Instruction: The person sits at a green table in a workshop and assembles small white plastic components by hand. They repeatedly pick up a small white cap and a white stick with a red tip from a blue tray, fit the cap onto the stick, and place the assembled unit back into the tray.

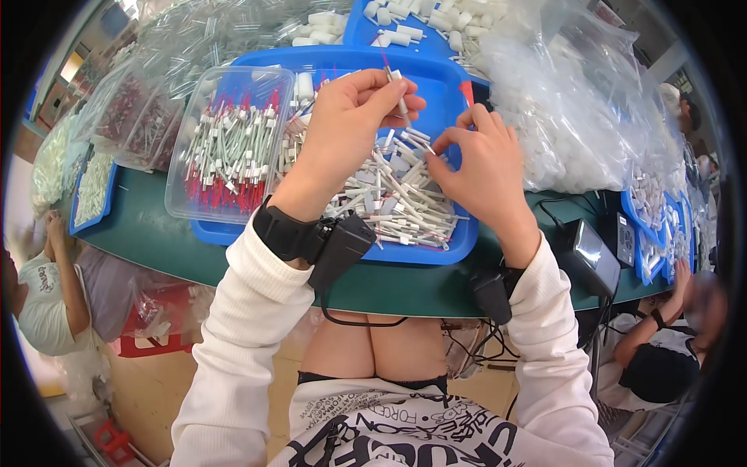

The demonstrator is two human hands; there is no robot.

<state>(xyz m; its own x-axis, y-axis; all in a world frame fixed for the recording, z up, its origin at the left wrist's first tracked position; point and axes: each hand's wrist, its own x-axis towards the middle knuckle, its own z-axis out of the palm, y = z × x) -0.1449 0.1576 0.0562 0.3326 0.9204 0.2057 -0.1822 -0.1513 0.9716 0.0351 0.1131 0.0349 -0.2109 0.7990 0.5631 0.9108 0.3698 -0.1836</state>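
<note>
Between the thumb and fingers of my left hand (342, 124) is a thin white stick-like part (402, 105) with a reddish thread-like end pointing up. It is held above the blue tray (464, 247), over a heap of similar white sticks (405, 198). My right hand (492, 163) is just to its right, thumb and index finger pinching the end of a small whitish stick (420, 140) at the heap's upper edge. A red tip (466, 92) shows beside the right fingers; whether they hold it I cannot tell. Left of my left hand stands a clear plastic box (177, 167) of white parts with red ends.
White cylindrical pieces (401, 34) lie in another blue tray at the back. Large clear bags (560, 117) stand at right and back left. A black device (587, 253) with cables sits on the green table (148, 241). Other people (54, 288) sit at both sides.
</note>
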